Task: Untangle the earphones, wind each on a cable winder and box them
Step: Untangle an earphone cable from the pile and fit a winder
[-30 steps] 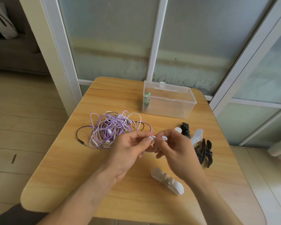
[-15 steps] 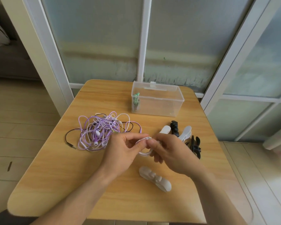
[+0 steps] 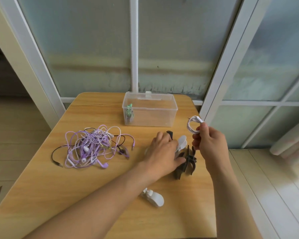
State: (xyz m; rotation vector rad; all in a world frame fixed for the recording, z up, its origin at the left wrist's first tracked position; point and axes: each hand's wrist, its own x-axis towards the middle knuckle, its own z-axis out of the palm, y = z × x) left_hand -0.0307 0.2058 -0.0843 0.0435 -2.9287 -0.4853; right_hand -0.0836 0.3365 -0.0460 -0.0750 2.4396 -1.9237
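Separating since a second ago: right hand [image 3: 210,144] pinches the coiled white earphone cable [image 3: 193,125] aloft; left hand [image 3: 164,152], fingers spread, now rests on the black and white plastic cable winders [image 3: 185,152] near the table's right edge; winding judged next.

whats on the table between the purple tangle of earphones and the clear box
In the head view, only bare wooden table lies between the tangle of earphones and the clear box.

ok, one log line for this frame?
right hand: holds coiled white earphone | left hand: on cable winders | box: open
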